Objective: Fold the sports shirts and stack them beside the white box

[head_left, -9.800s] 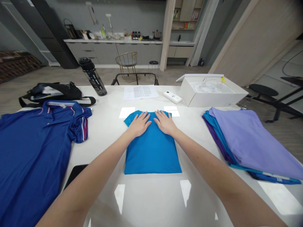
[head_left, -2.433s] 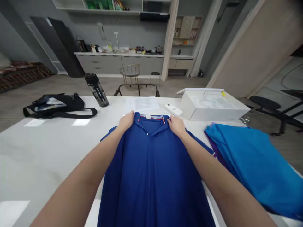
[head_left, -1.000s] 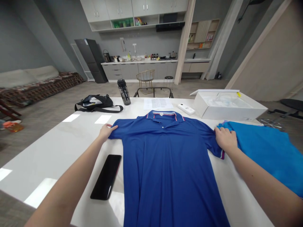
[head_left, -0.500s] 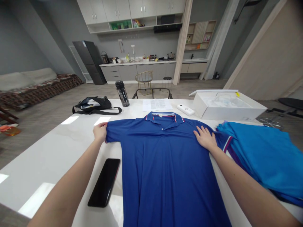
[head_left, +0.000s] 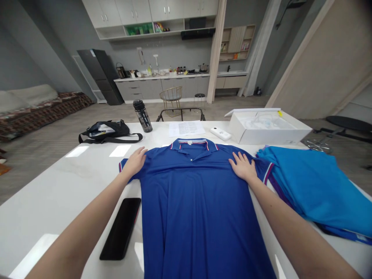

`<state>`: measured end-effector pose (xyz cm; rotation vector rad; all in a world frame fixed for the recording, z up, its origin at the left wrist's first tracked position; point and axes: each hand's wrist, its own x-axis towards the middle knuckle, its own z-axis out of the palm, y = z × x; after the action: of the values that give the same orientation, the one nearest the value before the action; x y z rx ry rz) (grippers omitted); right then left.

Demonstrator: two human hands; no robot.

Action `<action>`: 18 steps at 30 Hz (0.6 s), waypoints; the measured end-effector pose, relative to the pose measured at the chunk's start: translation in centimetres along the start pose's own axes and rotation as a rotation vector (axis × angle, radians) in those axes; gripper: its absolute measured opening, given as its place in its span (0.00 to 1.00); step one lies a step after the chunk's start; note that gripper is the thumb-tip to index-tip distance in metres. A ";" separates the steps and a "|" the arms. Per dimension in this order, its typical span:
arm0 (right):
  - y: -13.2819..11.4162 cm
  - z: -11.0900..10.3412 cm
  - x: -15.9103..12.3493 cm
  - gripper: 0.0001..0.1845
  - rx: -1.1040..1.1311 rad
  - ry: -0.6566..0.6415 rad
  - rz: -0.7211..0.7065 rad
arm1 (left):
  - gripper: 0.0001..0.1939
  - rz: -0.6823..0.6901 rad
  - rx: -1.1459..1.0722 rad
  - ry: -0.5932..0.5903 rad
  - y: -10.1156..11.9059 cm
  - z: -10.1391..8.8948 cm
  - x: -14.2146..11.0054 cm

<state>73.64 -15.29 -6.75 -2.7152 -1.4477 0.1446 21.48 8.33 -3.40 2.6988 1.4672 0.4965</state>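
Observation:
A dark blue polo shirt lies spread front side up, its striped collar at the far end. My left hand rests on the left sleeve near the shoulder, fingers stretched forward over the fabric. The sleeve's striped cuff shows beyond that wrist. On the opposite shoulder, my right hand presses flat with its fingers spread. A black phone lies beside the shirt, below my left forearm. Bright blue folded clothes are piled at the right, touching the right sleeve's cuff.
On the white table, a black waist bag and a dark bottle stand at the far left. Behind the collar are printed paper and a white device. An open white box sits at the back right.
My left hand has let go of the sleeve's cuff and moved inward onto the sleeve near the shoulder. My right hand stays on the other shoulder. The view has shifted slightly right.

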 end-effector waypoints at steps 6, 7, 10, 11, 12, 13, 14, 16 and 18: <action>-0.1 -0.3 0.4 0.37 -0.001 -0.013 -0.023 | 0.36 -0.089 -0.039 -0.370 4.7 5.5 3.1; 0.0 -0.2 0.7 0.37 0.002 -0.014 -0.024 | 0.37 -0.105 -0.023 -0.371 4.8 6.1 3.5; 0.2 -0.2 1.6 0.37 0.013 -0.011 -0.031 | 0.37 -0.137 -0.030 -0.341 4.2 7.2 5.0; 0.3 -0.2 2.0 0.37 0.019 -0.013 -0.033 | 0.37 -0.157 -0.052 -0.317 3.9 7.3 5.5; 0.4 -0.2 2.5 0.37 0.024 -0.021 -0.036 | 0.36 -0.184 -0.077 -0.288 3.6 7.5 6.0; 0.5 -0.3 3.0 0.37 0.029 -0.033 -0.039 | 0.36 -0.212 -0.098 -0.264 3.3 7.6 6.5; 0.6 -0.4 3.5 0.37 0.033 -0.048 -0.039 | 0.35 -0.235 -0.108 -0.247 3.1 7.7 7.0; 0.7 -0.6 4.4 0.36 0.033 -0.071 -0.032 | 0.33 -0.252 -0.091 -0.229 2.9 8.0 7.8; 0.7 -0.6 5.3 0.37 0.025 -0.065 -0.028 | 0.30 -0.241 -0.038 -0.180 3.0 8.1 8.5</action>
<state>77.28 -11.29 -6.47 -2.6926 -1.4898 0.2501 30.52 14.66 -8.34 2.4193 1.6797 0.2585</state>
